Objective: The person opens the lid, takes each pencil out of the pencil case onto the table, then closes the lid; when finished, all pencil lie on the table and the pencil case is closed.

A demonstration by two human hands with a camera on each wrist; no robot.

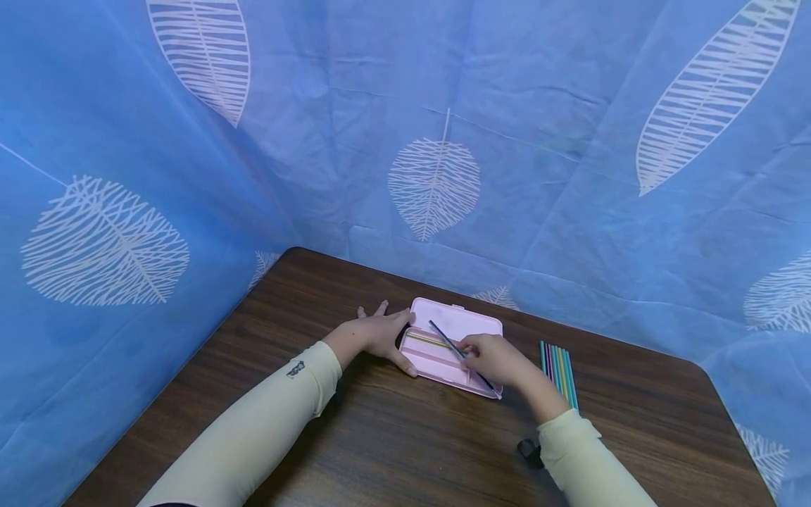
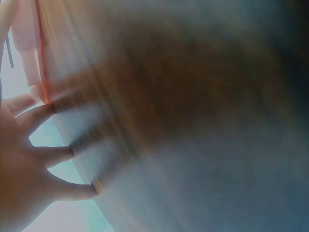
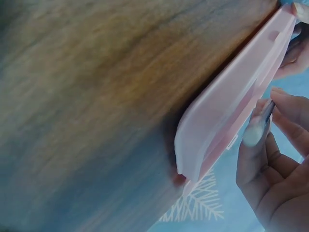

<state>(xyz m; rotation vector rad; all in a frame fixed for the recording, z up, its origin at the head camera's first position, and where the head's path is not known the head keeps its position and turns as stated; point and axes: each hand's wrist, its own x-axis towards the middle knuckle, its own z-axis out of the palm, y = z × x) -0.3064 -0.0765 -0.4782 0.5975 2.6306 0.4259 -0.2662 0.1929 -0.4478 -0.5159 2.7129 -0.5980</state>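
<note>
A pink pencil case point(image 1: 437, 367) lies with its lid open on the table, and a gold-coloured pencil point(image 1: 429, 340) lies in its long compartment. Above the case, my right hand point(image 1: 497, 360) pinches a dark pencil point(image 1: 442, 333) between thumb and fingers, slanting across the tray. The right wrist view shows that pinch beside the case wall point(image 3: 212, 121), with the pencil pointing nearly at the camera. My left hand point(image 1: 380, 336) touches the left end of the case, thumb at the front and fingers spread. In the left wrist view several fingertips point(image 2: 87, 190) rest on the table.
Several coloured pencils point(image 1: 557, 370) in teal, yellow and dark tones lie side by side to the right of the case, partly behind my right forearm. The brown wooden table point(image 1: 405, 443) meets a blue leaf-patterned cloth point(image 1: 355, 183) at the back and left.
</note>
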